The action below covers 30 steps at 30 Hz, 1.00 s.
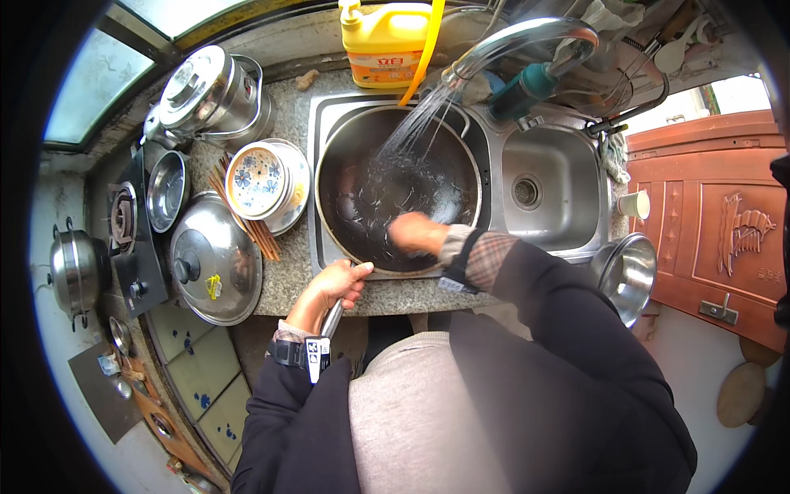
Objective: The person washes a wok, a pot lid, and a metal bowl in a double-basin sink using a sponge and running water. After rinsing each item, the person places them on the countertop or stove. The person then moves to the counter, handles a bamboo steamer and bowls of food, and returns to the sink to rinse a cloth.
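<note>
A large dark wok (354, 198) rests in the left sink basin, with water from the curved faucet (527, 34) spraying into it. My left hand (337, 284) is closed round the wok's metal handle at the near edge of the sink. Inside the wok, my right hand (418, 234) presses down near its front wall with the fingers bent under. Whatever those fingers hold, if anything, is hidden beneath the hand.
Left of the sink stand stacked patterned bowls (256, 183), chopsticks (265, 239), a big pot lid (216, 259) and a steel pot (206, 90). Behind is a yellow detergent jug (385, 41). A second basin (550, 185) and a steel bowl (629, 280) are at right.
</note>
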Each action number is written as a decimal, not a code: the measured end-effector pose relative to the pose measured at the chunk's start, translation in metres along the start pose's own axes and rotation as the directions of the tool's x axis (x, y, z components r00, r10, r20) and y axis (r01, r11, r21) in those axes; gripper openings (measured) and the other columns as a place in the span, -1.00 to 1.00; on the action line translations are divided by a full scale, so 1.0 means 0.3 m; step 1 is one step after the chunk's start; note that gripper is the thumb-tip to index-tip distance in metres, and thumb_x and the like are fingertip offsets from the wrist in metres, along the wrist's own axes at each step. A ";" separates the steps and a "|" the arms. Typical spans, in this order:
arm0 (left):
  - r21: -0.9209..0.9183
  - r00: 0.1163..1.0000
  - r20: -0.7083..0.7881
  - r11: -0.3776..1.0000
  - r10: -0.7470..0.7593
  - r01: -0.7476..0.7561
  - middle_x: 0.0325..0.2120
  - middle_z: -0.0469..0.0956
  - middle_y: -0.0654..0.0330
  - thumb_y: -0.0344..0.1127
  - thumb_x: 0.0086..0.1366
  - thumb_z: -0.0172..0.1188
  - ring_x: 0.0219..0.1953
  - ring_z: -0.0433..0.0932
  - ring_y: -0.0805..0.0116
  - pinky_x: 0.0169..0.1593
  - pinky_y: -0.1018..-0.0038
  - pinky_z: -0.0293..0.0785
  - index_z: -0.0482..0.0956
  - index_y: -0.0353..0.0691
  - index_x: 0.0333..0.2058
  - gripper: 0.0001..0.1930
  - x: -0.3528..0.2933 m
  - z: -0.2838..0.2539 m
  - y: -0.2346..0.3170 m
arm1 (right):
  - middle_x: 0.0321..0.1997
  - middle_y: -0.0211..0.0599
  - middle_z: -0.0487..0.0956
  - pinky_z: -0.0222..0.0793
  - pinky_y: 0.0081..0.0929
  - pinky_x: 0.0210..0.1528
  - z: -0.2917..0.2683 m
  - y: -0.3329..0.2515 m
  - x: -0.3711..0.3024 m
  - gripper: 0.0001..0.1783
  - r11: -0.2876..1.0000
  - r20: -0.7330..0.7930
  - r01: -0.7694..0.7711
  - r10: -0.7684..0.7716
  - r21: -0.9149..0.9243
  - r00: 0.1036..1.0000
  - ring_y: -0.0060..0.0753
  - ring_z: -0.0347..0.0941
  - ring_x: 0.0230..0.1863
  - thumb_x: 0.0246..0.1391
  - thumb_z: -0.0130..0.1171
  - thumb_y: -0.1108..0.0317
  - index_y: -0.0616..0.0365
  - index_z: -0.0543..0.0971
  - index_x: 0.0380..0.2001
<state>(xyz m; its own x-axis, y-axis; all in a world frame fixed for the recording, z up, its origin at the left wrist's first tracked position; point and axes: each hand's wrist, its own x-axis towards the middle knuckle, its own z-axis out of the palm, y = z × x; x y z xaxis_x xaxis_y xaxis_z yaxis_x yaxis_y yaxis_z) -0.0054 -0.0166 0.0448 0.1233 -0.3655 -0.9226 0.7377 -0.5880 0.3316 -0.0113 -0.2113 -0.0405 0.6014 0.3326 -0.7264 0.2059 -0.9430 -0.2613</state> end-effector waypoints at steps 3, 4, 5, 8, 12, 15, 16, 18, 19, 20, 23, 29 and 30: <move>0.012 1.000 0.017 1.000 0.003 -0.003 -0.79 0.06 0.44 -0.13 0.28 0.05 -0.79 0.07 0.62 -0.78 0.61 0.01 0.14 -0.06 -0.62 -0.63 0.001 -0.006 0.001 | -0.44 -0.03 0.57 0.46 -0.26 -0.37 -0.184 -0.129 0.155 -0.89 0.919 -0.272 0.314 -0.247 0.237 0.930 -0.03 0.53 -0.38 -0.35 0.13 0.44 0.22 0.59 -0.64; 0.020 1.000 0.017 1.000 0.006 -0.006 -0.79 0.08 0.44 -0.13 0.28 0.05 -0.79 0.07 0.62 -0.78 0.61 0.02 0.15 -0.06 -0.63 -0.63 -0.001 -0.007 0.000 | -0.49 0.09 0.54 0.42 -0.20 -0.43 -0.251 -0.089 0.200 -0.82 0.816 -0.514 0.441 -0.213 0.374 0.831 0.04 0.50 -0.43 -0.31 0.08 0.46 0.32 0.54 -0.53; 0.033 1.000 -0.007 0.999 -0.006 0.006 -0.79 0.08 0.44 -0.13 0.28 0.05 -0.79 0.07 0.62 -0.78 0.61 0.02 0.15 -0.06 -0.63 -0.63 -0.002 -0.008 0.000 | -0.50 0.12 0.53 0.42 -0.18 -0.43 -0.322 -0.043 0.250 -0.81 0.799 -0.668 0.453 -0.090 0.394 0.739 0.06 0.50 -0.43 -0.31 0.06 0.48 0.35 0.51 -0.52; 0.040 1.000 -0.023 0.999 -0.001 0.002 -0.79 0.09 0.43 -0.14 0.29 0.05 -0.79 0.07 0.63 -0.78 0.62 0.02 0.16 -0.07 -0.63 -0.64 -0.004 -0.007 -0.003 | -0.18 0.11 0.48 0.42 -0.25 -0.14 -0.311 0.196 0.230 -0.65 0.825 -0.714 0.182 0.327 0.535 0.619 0.04 0.45 -0.18 -0.22 0.12 0.49 0.30 0.44 -0.24; 0.034 1.000 -0.011 0.999 -0.001 0.001 -0.79 0.09 0.44 -0.17 0.28 0.05 -0.79 0.07 0.63 -0.78 0.62 0.03 0.16 -0.06 -0.64 -0.64 -0.004 -0.009 0.000 | -0.16 -0.12 0.43 0.37 -0.12 -0.24 -0.029 0.270 0.068 -0.72 0.886 -0.608 -0.427 0.441 0.178 0.661 -0.10 0.38 -0.16 -0.03 -0.04 0.32 0.14 0.54 -0.25; 0.018 1.000 0.013 1.000 -0.010 0.010 -0.79 0.09 0.44 -0.19 0.27 0.06 -0.79 0.08 0.63 -0.77 0.63 0.04 0.16 -0.06 -0.64 -0.64 -0.004 -0.015 0.001 | -0.17 0.01 0.52 0.41 -0.23 -0.16 0.077 0.135 0.032 -0.68 0.981 -0.221 -0.192 0.191 0.018 0.956 -0.08 0.48 -0.16 -0.18 0.10 0.38 0.18 0.58 -0.27; 0.010 0.999 0.053 1.000 -0.008 0.008 -0.79 0.09 0.45 -0.19 0.27 0.07 -0.79 0.08 0.63 -0.77 0.63 0.04 0.16 -0.06 -0.64 -0.64 -0.004 -0.022 0.003 | -0.29 -0.06 0.56 0.42 -0.28 -0.17 0.063 0.110 0.033 -0.69 0.986 -0.227 0.018 0.020 0.167 0.974 -0.08 0.50 -0.20 -0.28 0.13 0.41 0.14 0.58 -0.32; 0.021 0.998 0.050 0.999 -0.030 0.029 -0.79 0.09 0.45 -0.24 0.26 0.08 -0.79 0.08 0.63 -0.77 0.63 0.05 0.17 -0.06 -0.64 -0.66 -0.001 -0.030 0.003 | -0.39 -0.06 0.55 0.39 -0.28 -0.21 -0.031 0.056 0.079 -0.75 0.778 -0.527 0.422 -0.139 0.465 0.838 0.03 0.48 -0.26 -0.32 0.13 0.42 0.13 0.53 -0.41; 0.021 0.998 0.063 1.000 -0.009 0.008 -0.77 0.11 0.43 -0.25 0.25 0.08 -0.79 0.10 0.62 -0.77 0.62 0.07 0.19 -0.08 -0.62 -0.68 0.002 -0.033 0.003 | -0.38 -0.06 0.54 0.38 -0.35 -0.20 -0.094 0.026 0.114 -0.74 0.602 -0.608 0.499 -0.027 0.624 0.793 -0.07 0.49 -0.26 -0.29 0.09 0.48 0.16 0.51 -0.38; 0.027 0.999 0.043 1.000 -0.007 0.006 -0.76 0.14 0.41 -0.27 0.25 0.09 -0.79 0.12 0.61 -0.77 0.62 0.09 0.20 -0.11 -0.61 -0.69 0.004 -0.033 -0.001 | -0.34 -0.14 0.55 0.37 -0.43 -0.17 -0.165 0.002 0.151 -0.71 0.465 -0.713 0.624 0.021 0.627 0.701 -0.25 0.48 -0.25 -0.27 0.06 0.54 0.17 0.50 -0.33; 0.011 1.000 0.018 1.000 -0.023 0.023 -0.75 0.16 0.40 -0.30 0.23 0.10 -0.78 0.16 0.59 -0.76 0.62 0.11 0.22 -0.13 -0.59 -0.72 0.007 -0.034 -0.008 | -0.28 -0.35 0.47 0.30 -0.55 -0.16 -0.263 -0.077 0.186 -0.73 0.262 -0.663 0.631 0.052 0.730 0.746 -0.54 0.34 -0.24 -0.17 0.06 0.52 0.20 0.44 -0.28; -0.021 0.999 0.041 1.000 -0.014 0.015 -0.78 0.10 0.46 -0.35 0.20 0.09 -0.79 0.08 0.65 -0.78 0.63 0.02 0.20 -0.07 -0.62 -0.72 0.006 -0.035 -0.010 | -0.55 -0.22 0.41 0.30 -0.34 -0.32 0.018 -0.131 -0.033 -0.81 0.331 -0.682 0.761 -0.339 0.558 0.648 -0.26 0.38 -0.40 -0.12 0.11 0.28 0.15 0.46 -0.66; 0.004 0.999 0.028 1.000 -0.024 0.024 -0.77 0.14 0.44 -0.35 0.19 0.10 -0.78 0.12 0.63 -0.77 0.62 0.08 0.24 -0.10 -0.58 -0.77 0.007 -0.039 -0.006 | -0.55 -0.21 0.42 0.29 -0.32 -0.33 0.053 -0.072 -0.076 -0.81 0.440 -0.594 0.724 -0.416 0.531 0.688 -0.24 0.38 -0.39 -0.11 0.09 0.28 0.14 0.46 -0.66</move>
<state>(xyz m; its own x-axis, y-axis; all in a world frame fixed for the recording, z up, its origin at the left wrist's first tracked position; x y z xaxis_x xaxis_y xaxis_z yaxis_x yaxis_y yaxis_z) 0.0014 -0.0078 0.0401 0.0875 -0.3713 -0.9244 0.7379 -0.5992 0.3106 -0.0417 -0.1984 -0.0284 0.7869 0.6169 -0.0133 0.1167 -0.1700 -0.9785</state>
